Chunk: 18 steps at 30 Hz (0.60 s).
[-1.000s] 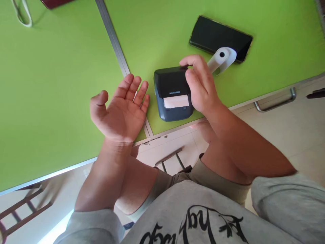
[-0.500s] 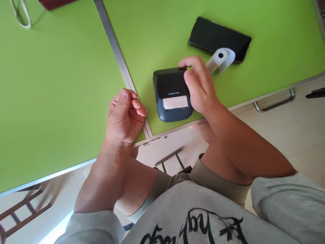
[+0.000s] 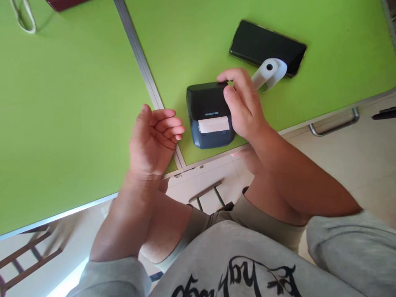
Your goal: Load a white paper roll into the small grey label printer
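A small dark label printer stands on the green table near its front edge, a strip of pale label paper lying out of its slot. My right hand grips the printer's right side, with the index finger over its back corner and the thumb on top. To the left of the printer, my left hand rests palm up, fingers loosely stretched and apart from the thumb, holding nothing. Behind my right hand lies a partly unrolled white paper roll, overlapping a black smartphone.
A metal joint strip splits the green tabletop. At the far left are a dark red object and a white cord loop. A metal handle sticks out below the front edge at right.
My left hand has uncurled: its fingers have stretched out toward the printer and the thumb has lifted away from them. My right hand and the printer look unmoved.
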Tool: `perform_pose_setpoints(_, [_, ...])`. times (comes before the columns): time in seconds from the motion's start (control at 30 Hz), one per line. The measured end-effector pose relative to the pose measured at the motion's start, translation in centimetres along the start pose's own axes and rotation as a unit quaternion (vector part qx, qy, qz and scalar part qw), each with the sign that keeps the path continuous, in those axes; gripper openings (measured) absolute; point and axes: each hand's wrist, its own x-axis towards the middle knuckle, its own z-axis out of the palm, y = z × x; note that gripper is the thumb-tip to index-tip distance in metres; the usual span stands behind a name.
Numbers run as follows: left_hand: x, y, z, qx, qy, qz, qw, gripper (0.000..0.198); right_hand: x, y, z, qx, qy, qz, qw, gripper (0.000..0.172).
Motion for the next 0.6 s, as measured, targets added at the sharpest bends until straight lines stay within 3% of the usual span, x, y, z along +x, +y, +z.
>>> perform_pose_setpoints(0.17, [-0.2,0.4,0.5,0.002,0.015,-0.025,1.000,0.075,0.0,0.0,0.1,-0.004,0.007,-0.014,1.000,0.048])
perform_pose_setpoints(0.23, [-0.3,0.4,0.3,0.004,0.005,-0.021,1.000,0.067,-0.1,0.0,0.0,0.005,0.007,-0.019,1.000,0.044])
perform_pose_setpoints(0.37, [-0.3,-0.1,-0.3,0.025,-0.037,0.016,0.999,0.021,-0.1,-0.1,-0.1,0.013,-0.003,-0.010,1.000,0.040])
perform_pose_setpoints(0.5, [0.0,-0.4,-0.7,0.037,-0.058,0.046,0.997,0.029,-0.1,-0.1,-0.1,0.006,-0.013,0.009,1.000,0.044])
perform_pose_setpoints(0.6, [0.4,-0.7,-1.1,0.042,-0.085,0.064,0.993,0.024,0.0,0.0,-0.1,0.001,-0.017,0.022,1.000,0.048])
